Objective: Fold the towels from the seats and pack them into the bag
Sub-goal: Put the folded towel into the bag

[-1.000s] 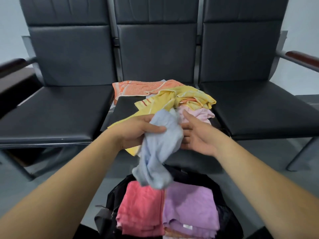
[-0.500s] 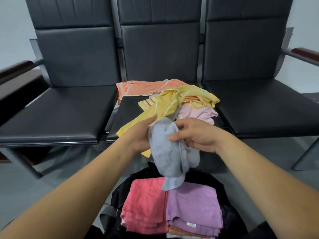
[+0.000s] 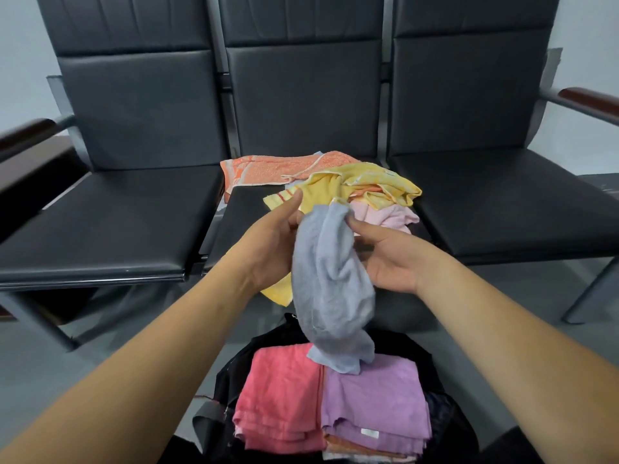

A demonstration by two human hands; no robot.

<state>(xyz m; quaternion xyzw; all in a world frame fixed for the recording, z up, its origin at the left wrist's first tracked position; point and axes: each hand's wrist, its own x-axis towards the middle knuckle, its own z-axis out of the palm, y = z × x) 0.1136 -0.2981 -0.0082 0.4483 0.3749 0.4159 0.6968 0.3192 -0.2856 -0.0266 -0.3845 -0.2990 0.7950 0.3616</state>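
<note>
A crumpled light blue towel (image 3: 330, 279) hangs between my hands, over the front of the middle seat (image 3: 248, 209). My left hand (image 3: 271, 246) grips its upper left part. My right hand (image 3: 388, 256) pinches its top edge with thumb and fingers. Its lower end dangles over the open black bag (image 3: 234, 373) on the floor. In the bag lie a folded red towel (image 3: 281, 396) and a folded purple towel (image 3: 375, 400) side by side. On the middle seat are a yellow towel (image 3: 338, 189), a pink towel (image 3: 385, 212) and an orange towel (image 3: 278, 167).
Three joined black seats face me; the left seat (image 3: 100, 226) and right seat (image 3: 502, 202) hold nothing. Wooden armrests stand at the left (image 3: 23, 132) and right (image 3: 589, 98) ends. Metal legs reach the grey floor (image 3: 83, 363) around the bag.
Both hands have lifted the blue towel a little and drawn apart. My right hand moved from resting over the cloth to pinching its top edge. The towel hangs longer toward the bag.
</note>
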